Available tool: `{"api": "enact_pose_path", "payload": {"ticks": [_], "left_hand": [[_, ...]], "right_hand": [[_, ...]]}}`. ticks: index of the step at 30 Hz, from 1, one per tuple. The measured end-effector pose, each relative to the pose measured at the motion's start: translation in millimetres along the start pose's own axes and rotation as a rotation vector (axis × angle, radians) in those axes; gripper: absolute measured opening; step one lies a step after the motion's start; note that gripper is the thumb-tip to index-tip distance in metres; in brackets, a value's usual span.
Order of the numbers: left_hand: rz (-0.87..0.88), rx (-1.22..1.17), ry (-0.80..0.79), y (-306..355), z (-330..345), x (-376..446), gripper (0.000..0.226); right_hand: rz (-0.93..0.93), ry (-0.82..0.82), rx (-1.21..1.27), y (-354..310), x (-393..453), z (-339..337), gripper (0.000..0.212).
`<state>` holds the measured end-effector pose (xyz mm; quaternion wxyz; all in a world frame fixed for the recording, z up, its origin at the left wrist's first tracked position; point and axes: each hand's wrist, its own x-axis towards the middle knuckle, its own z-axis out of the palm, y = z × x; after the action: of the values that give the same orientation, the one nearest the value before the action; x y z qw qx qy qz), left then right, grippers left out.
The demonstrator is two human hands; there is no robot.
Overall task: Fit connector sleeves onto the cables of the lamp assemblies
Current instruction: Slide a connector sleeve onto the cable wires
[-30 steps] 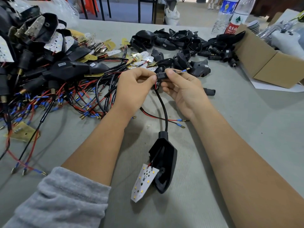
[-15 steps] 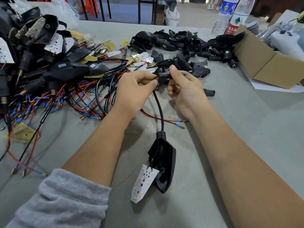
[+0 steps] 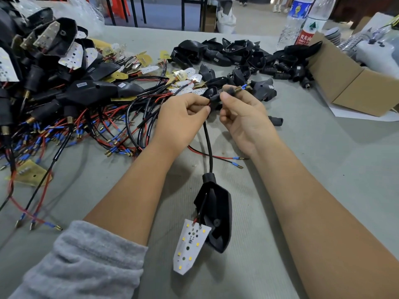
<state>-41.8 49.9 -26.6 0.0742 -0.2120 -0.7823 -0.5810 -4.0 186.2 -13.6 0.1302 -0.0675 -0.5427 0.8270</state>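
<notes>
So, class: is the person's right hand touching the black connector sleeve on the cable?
Touching. The head view shows the right hand pinching the black connector sleeve between thumb and forefinger, with no gap visible.

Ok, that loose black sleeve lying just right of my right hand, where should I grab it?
Pinch the sleeve across its narrow middle, coming from above. It lies flat on the table, apart from the other parts, so both long sides are free for fingertips.

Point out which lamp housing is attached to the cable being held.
The housing lying alone near the bottom centre, its white LED board beside it. Its black cable runs up into both hands; the other housings sit in piles farther back.
</notes>
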Motion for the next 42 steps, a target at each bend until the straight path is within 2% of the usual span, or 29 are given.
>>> {"api": "enact_pose_path", "payload": {"ticks": [3,9,14,18,22,26,29,32,37,40,42], "left_hand": [[-0.024,-0.014,0.003,-0.8,-1.1,0.1,0.011],[-0.064,0.020,-0.117,0.7,-0.4,-2.3,0.013],[-0.081,-0.079,-0.158,1.3,0.9,-2.4,0.013],[-0.120,-0.139,-0.168,0.5,1.0,-2.1,0.017],[-0.052,-0.084,-0.129,-0.4,0.8,-1.2,0.020],[-0.078,-0.160,-0.079,2.7,0.7,-0.7,0.020],[-0.141,-0.255,-0.082,5.7,0.4,-0.3,0.013],[-0.168,-0.251,-0.159,5.7,0.1,-0.2,0.007],[-0.155,-0.196,-0.234,1.1,-1.1,1.2,0.023],[-0.163,-0.181,-0.248,-0.7,1.5,1.9,0.005],[-0.170,-0.167,-0.255,-1.0,2.4,2.5,0.011]], "right_hand": [[-0.003,-0.027,0.019,0.8,0.9,-1.2,0.011],[-0.016,0.070,0.084,0.1,3.7,-5.2,0.028],[-0.024,0.054,0.078,0.8,3.6,-3.6,0.014],[-0.012,0.030,0.030,-0.4,1.9,-2.9,0.012],[-0.044,-0.058,-0.084,0.5,-1.2,0.9,0.008],[-0.052,-0.096,-0.113,1.8,-2.4,4.2,0.007],[-0.058,-0.074,-0.065,1.8,-2.0,3.0,0.006],[-0.062,-0.033,-0.011,1.5,0.3,1.1,0.007],[-0.091,0.020,0.051,2.0,4.0,-2.1,0.009],[-0.118,0.062,0.077,1.5,5.1,-2.5,0.011],[-0.131,0.091,0.075,1.5,5.6,-2.8,0.011]]}}
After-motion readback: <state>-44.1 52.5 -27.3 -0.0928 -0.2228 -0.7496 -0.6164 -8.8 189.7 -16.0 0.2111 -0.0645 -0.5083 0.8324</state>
